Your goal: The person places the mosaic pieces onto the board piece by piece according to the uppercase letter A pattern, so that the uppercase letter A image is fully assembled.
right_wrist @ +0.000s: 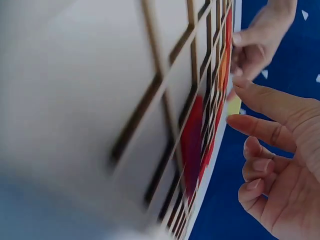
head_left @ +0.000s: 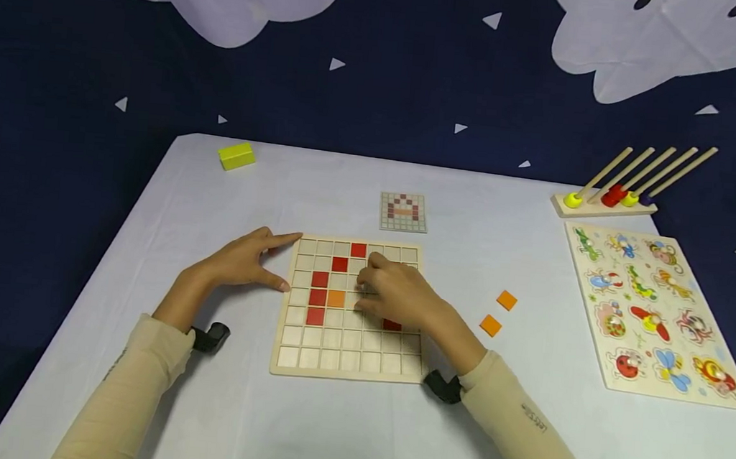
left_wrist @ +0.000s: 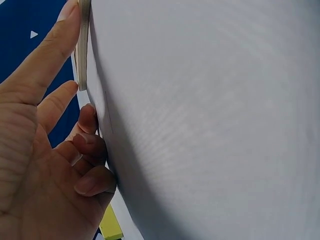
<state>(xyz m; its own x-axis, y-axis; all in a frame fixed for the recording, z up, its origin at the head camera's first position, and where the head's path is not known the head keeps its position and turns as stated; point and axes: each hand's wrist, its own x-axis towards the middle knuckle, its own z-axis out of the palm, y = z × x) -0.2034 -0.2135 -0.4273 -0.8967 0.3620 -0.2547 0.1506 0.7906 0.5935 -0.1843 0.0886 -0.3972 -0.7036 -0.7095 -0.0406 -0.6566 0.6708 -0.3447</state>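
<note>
A wooden grid board [head_left: 349,361] lies on the table with several red tiles [head_left: 319,279] and an orange tile [head_left: 336,299] in its cells. My left hand [head_left: 242,258] touches the board's left edge with thumb and forefinger spread apart; the left wrist view shows its other fingers loosely bent. Over the right half of the board is my right hand [head_left: 402,293], covering some cells. The right wrist view shows a gap between its thumb and forefinger, with no tile between them. Beside it, another red tile [head_left: 391,325] is partly hidden.
Two loose orange tiles [head_left: 506,301] lie right of the board. Behind it is a small pattern card [head_left: 404,212]. A yellow block [head_left: 237,156] sits at the back left. At the right are a bead rack [head_left: 603,208] and an insect puzzle board [head_left: 656,317].
</note>
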